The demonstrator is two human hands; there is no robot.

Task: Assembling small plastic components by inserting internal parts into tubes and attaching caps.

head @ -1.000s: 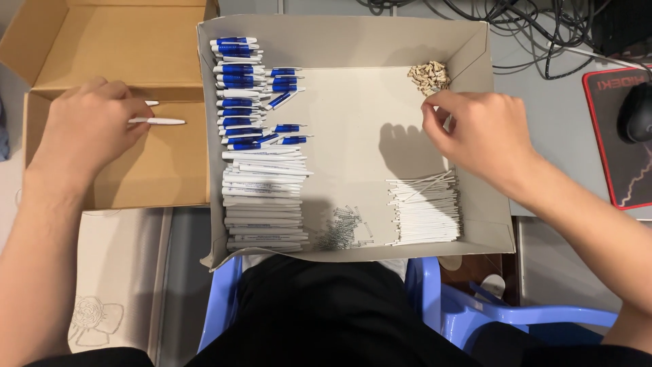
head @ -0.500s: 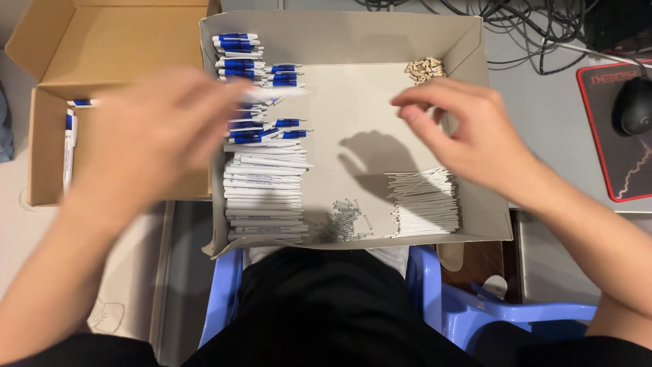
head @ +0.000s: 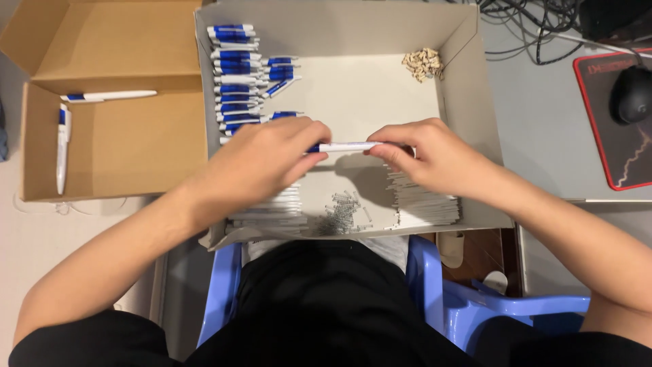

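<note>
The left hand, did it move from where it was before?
Yes. The left hand moved right, from the brown box to over the grey tray.

Counts as they're showing: two cardboard boxes, the grey tray box (head: 468, 88) and the open brown box (head: 122, 146). Two finished pens lying in the brown box, one (head: 109, 96) crosswise, one (head: 62, 149) along the left wall. One pen (head: 343, 147) sitting between two hands, left hand (head: 268, 160) and right hand (head: 435, 156). One heap of springs (head: 343, 214), one pile of small tan parts (head: 423, 63); stacked blue-and-white barrels (head: 234, 75) overlapping too much to count. One mouse (head: 631, 94), one mouse pad (head: 614, 146).
</note>
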